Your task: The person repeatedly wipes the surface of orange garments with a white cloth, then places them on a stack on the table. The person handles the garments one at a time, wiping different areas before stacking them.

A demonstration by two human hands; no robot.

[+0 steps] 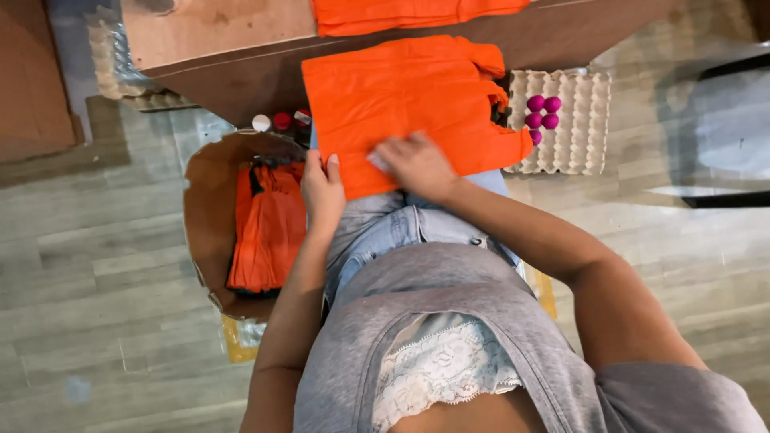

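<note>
An orange fabric bag (409, 100) lies flat across my lap, handles toward the right. My left hand (322, 191) pinches its near left edge with the thumb on top. My right hand (417, 164) presses flat on the bag's near edge, with something small and pale under the fingers. A second orange bag (401, 14) lies further out on a brown cardboard sheet (208, 32).
A cardboard box (208, 208) on my left holds a stack of folded orange bags (269, 224). Small bottles with white and red caps (277, 122) stand behind it. A pale egg tray (573, 128) on the right holds several magenta balls (542, 112). A dark chair (722, 128) stands at far right on the wood floor.
</note>
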